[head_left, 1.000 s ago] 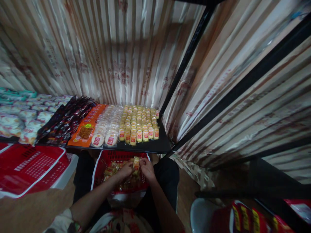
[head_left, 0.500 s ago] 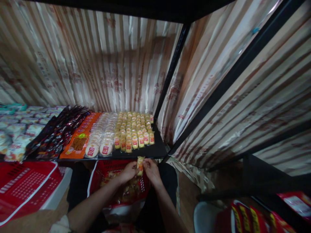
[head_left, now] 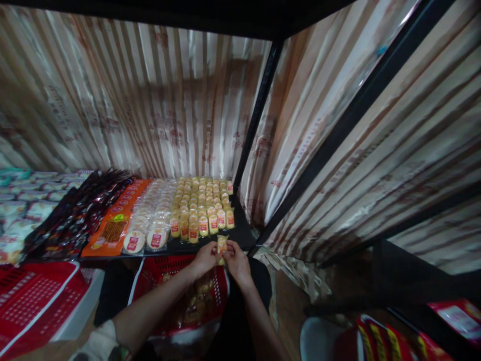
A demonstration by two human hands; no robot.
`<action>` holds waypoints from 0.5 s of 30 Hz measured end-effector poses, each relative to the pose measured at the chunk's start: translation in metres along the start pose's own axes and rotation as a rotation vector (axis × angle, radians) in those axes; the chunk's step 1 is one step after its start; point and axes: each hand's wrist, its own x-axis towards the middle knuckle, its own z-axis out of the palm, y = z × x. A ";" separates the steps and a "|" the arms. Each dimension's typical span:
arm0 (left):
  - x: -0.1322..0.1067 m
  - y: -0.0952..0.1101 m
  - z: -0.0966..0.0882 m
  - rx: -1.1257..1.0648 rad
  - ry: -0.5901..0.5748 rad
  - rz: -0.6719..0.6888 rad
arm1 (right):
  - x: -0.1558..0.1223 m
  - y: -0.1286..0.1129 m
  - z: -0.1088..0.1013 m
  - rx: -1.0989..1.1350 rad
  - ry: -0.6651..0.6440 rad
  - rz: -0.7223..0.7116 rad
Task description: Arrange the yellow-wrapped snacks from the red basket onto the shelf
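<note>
Between my two hands is a small wrapped yellow snack cake (head_left: 222, 244), upright at the shelf's front edge. My left hand (head_left: 206, 258) pinches its left side, and my right hand (head_left: 236, 260) grips the right side. Just behind stand rows of similar wrapped snack cakes (head_left: 203, 225) on the black shelf (head_left: 240, 235). Below my hands a red basket (head_left: 140, 281) holds more wrapped pieces, partly hidden by my forearms.
Left along the shelf lie round wrapped crackers (head_left: 134, 241), an orange snack bag (head_left: 107, 233), dark packets (head_left: 71, 220) and white packets (head_left: 35, 213). Another red basket (head_left: 33, 301) stands at lower left. Black posts (head_left: 259, 115) and a pleated curtain (head_left: 180, 100) enclose the shelf.
Both hands have moved slightly up and right with the snack cake, nearer the shelf edge. The camera view has shifted a little, moving the shelf leftward and down.
</note>
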 end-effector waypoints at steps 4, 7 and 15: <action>0.011 0.010 0.003 0.040 -0.013 -0.001 | 0.006 -0.004 -0.007 -0.030 0.034 0.008; 0.019 0.020 0.006 0.076 -0.020 -0.009 | 0.012 -0.004 -0.011 -0.052 0.041 -0.006; 0.032 0.046 0.017 0.019 -0.069 -0.047 | 0.026 -0.004 -0.023 -0.124 0.122 -0.016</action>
